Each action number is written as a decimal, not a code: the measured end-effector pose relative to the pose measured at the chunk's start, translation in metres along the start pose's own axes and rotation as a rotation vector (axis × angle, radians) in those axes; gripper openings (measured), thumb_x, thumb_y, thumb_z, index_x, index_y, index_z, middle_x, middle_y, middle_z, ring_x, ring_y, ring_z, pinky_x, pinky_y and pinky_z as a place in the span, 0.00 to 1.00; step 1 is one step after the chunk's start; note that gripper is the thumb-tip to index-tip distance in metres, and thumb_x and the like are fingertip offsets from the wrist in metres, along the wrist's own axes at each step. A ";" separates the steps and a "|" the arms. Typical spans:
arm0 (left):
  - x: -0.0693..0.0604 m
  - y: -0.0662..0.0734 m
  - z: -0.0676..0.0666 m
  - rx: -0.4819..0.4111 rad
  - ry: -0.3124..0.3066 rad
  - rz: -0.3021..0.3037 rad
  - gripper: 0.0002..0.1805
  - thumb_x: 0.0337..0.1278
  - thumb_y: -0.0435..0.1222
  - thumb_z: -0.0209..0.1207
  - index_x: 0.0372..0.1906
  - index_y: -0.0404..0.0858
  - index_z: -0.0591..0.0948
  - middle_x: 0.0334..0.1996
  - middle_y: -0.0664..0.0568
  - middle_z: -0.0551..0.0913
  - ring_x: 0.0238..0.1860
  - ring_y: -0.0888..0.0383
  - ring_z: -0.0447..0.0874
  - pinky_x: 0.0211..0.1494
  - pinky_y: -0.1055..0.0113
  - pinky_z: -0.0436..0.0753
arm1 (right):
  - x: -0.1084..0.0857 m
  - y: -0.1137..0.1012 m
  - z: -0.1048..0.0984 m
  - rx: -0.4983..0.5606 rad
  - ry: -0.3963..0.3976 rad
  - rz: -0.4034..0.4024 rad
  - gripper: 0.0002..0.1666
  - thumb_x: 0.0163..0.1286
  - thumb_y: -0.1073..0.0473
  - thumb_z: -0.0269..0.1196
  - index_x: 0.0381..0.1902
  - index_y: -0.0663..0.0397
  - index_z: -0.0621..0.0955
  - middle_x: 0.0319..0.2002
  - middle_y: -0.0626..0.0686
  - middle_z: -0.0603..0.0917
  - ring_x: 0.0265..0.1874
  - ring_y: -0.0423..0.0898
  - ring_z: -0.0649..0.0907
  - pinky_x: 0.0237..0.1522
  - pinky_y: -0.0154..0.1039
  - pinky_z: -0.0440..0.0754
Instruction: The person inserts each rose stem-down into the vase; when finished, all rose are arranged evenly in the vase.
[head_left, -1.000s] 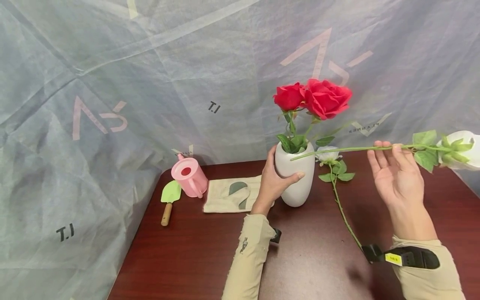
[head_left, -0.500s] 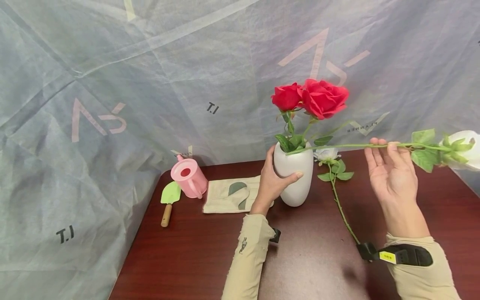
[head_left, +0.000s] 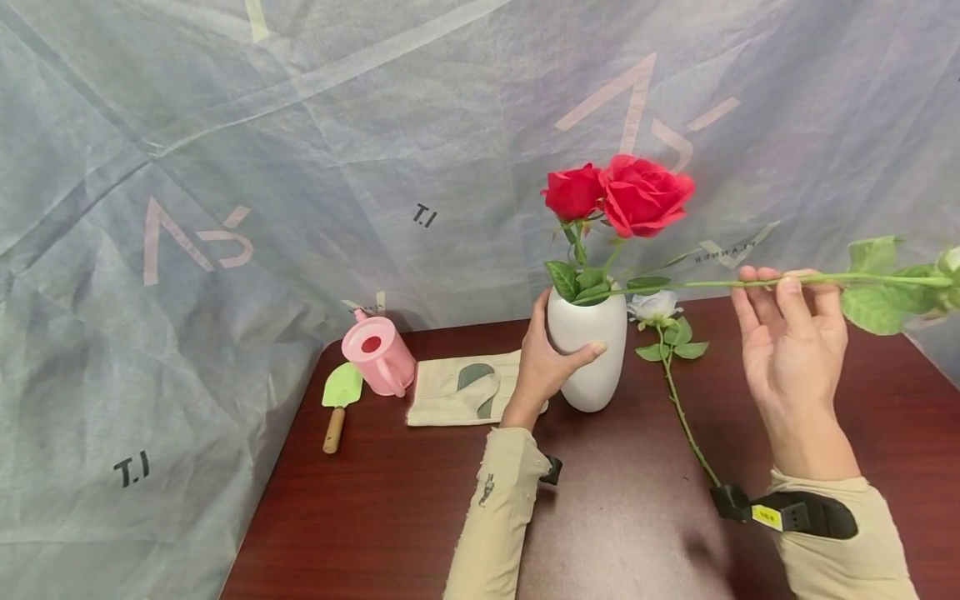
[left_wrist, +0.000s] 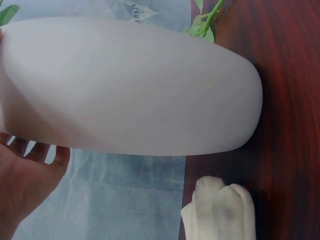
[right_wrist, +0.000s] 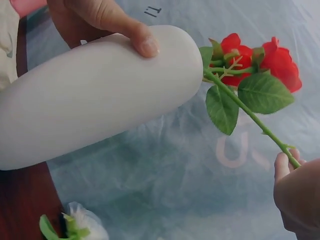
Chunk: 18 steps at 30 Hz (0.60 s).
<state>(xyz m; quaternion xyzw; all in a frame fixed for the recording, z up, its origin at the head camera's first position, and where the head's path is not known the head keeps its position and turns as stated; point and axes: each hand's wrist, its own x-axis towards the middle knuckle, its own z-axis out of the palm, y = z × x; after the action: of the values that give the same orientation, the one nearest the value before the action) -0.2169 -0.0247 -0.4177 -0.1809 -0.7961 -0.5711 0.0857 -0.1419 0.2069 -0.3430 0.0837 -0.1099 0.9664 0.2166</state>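
My left hand [head_left: 545, 362] holds the side of a white vase [head_left: 597, 354], which stands on the table. Two red roses [head_left: 647, 197] rise from its mouth. To the right, my right hand [head_left: 797, 354] pinches the green stem of a white rose [head_left: 705, 284] between thumb and fingers. That stem runs nearly level, its lower end at the vase's mouth; in the right wrist view the stem [right_wrist: 255, 116] meets the rim, but how far it goes in is hidden. Its bloom is mostly cut off by the head view's right edge.
Another white rose [head_left: 655, 308] lies on the table right of the vase, its stem reaching towards my right wrist. Left of the vase are folded cloth gloves [head_left: 442, 387], a pink watering can [head_left: 388, 358] and a small green trowel [head_left: 342, 386]. A grey sheet [head_left: 300, 208] hangs behind.
The rose's stem end has shifted from in front of the vase's rim to its mouth, and its bloom has moved farther out of view to the right. My left hand keeps its place.
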 end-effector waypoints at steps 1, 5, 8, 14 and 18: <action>0.000 0.000 0.000 -0.001 -0.001 0.002 0.54 0.39 0.52 0.71 0.71 0.62 0.50 0.59 0.62 0.67 0.53 0.62 0.71 0.48 0.59 0.74 | -0.001 0.001 0.003 -0.026 -0.016 -0.019 0.05 0.67 0.76 0.50 0.39 0.68 0.68 0.35 0.67 0.78 0.41 0.62 0.81 0.53 0.50 0.72; 0.001 0.000 0.000 -0.004 -0.005 0.004 0.54 0.39 0.52 0.70 0.71 0.62 0.50 0.59 0.62 0.68 0.51 0.62 0.72 0.47 0.59 0.75 | -0.005 0.008 0.011 -0.095 -0.069 -0.087 0.05 0.67 0.77 0.50 0.39 0.70 0.68 0.34 0.69 0.77 0.40 0.63 0.80 0.48 0.50 0.76; 0.001 0.001 -0.001 -0.003 -0.007 -0.001 0.53 0.40 0.52 0.70 0.70 0.65 0.49 0.60 0.62 0.67 0.52 0.61 0.72 0.46 0.59 0.75 | -0.006 0.014 0.014 -0.114 -0.106 -0.103 0.06 0.66 0.78 0.50 0.40 0.71 0.68 0.33 0.70 0.77 0.39 0.63 0.80 0.44 0.50 0.78; 0.000 -0.001 0.000 0.007 -0.012 -0.012 0.53 0.40 0.53 0.69 0.70 0.65 0.49 0.60 0.62 0.66 0.52 0.61 0.71 0.47 0.58 0.75 | -0.008 0.023 0.014 -0.120 -0.158 -0.083 0.07 0.66 0.79 0.50 0.41 0.71 0.67 0.33 0.71 0.78 0.38 0.64 0.80 0.45 0.52 0.77; 0.000 -0.001 0.000 0.010 -0.006 -0.009 0.54 0.39 0.53 0.69 0.71 0.61 0.50 0.60 0.62 0.66 0.53 0.61 0.71 0.47 0.58 0.75 | -0.009 0.026 0.016 -0.184 -0.193 -0.091 0.07 0.66 0.79 0.51 0.41 0.71 0.69 0.34 0.70 0.79 0.40 0.63 0.80 0.47 0.51 0.77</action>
<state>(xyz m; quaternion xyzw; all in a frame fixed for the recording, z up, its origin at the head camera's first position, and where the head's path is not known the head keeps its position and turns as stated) -0.2171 -0.0249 -0.4190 -0.1786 -0.8000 -0.5670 0.0818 -0.1438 0.1759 -0.3338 0.1607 -0.2143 0.9289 0.2555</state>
